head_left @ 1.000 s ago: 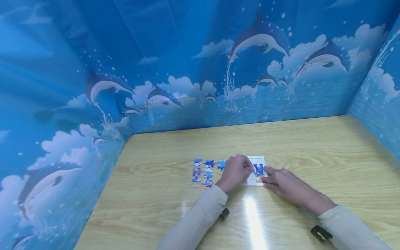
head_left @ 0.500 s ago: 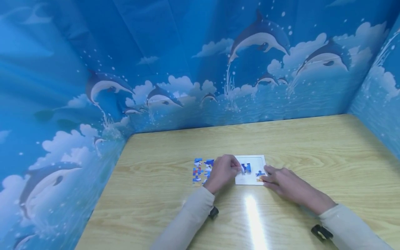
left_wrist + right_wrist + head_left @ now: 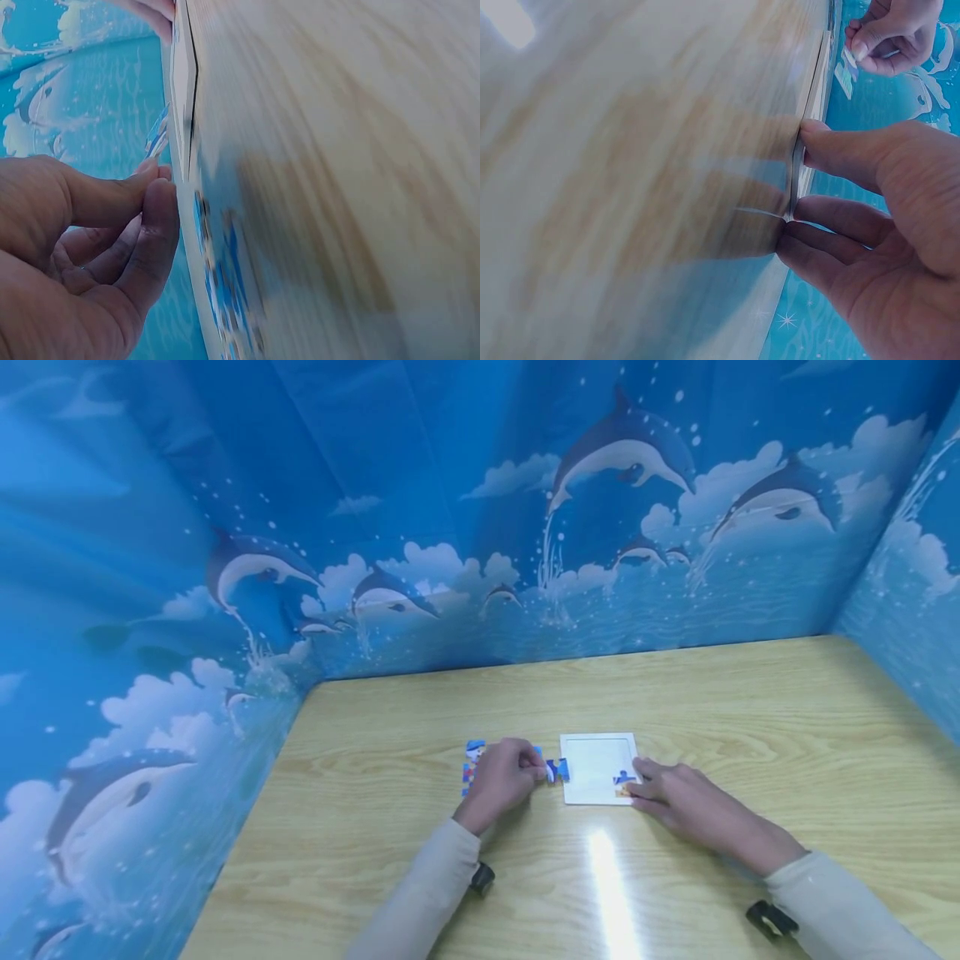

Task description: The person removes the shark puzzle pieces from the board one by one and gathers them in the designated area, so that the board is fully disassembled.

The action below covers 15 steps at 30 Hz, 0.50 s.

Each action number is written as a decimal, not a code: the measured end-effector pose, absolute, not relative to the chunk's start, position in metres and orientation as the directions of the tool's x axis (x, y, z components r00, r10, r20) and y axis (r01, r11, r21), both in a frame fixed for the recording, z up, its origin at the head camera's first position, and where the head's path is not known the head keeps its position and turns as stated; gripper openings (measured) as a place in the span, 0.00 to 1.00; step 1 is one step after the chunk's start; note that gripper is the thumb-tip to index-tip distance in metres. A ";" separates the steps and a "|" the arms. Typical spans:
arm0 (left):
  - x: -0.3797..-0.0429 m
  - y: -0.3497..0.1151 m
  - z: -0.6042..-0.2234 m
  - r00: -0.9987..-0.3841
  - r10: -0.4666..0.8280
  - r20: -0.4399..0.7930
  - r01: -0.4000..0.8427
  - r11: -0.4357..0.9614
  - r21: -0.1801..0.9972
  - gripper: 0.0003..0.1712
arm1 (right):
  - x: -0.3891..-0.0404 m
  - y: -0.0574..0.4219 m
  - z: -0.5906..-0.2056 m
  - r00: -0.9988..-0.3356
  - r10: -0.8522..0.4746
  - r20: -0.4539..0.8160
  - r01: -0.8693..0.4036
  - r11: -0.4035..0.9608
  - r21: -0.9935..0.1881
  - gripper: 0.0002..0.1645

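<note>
My left hand (image 3: pixel 501 783) pinches a blue-and-white jigsaw piece (image 3: pixel 558 770) between thumb and fingertips, just off the left edge of a white puzzle tray (image 3: pixel 592 760). In the left wrist view that piece (image 3: pixel 157 133) is held up off the table. My right hand (image 3: pixel 678 797) grips the tray's right edge, thumb on the rim and the other fingers against its side. A blue-and-tan jigsaw piece (image 3: pixel 622 781) lies in the tray's lower right corner, next to my right thumb. Loose jigsaw pieces (image 3: pixel 472 768) lie partly hidden behind my left hand.
The wooden table (image 3: pixel 375 860) runs back to a blue dolphin-print sheet (image 3: pixel 450 527), which also covers the sides. Several loose pieces (image 3: pixel 225 277) lie flat below my left hand in the left wrist view. A bright light reflection crosses the table's front.
My left hand has moved left with the pinched piece, from over the tray to beyond its left edge, uncovering the tray and covering more loose pieces. The right hand has stayed put.
</note>
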<state>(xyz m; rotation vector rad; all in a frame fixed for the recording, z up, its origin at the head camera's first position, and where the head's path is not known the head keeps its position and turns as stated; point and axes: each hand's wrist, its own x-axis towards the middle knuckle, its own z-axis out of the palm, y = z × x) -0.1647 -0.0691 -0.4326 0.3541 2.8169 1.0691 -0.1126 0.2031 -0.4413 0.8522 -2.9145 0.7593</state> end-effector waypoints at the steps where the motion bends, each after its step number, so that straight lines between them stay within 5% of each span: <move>1: -0.164 -0.072 -0.432 -0.967 0.253 -0.014 0.181 0.727 0.662 0.06 | -0.113 0.203 -0.441 -0.852 -0.504 0.143 -0.510 0.735 -0.448 0.16; 15: -0.158 -0.097 -0.431 -0.968 0.248 -0.042 0.164 0.747 0.644 0.08 | -0.113 0.203 -0.442 -0.847 -0.508 0.157 -0.518 0.723 -0.458 0.16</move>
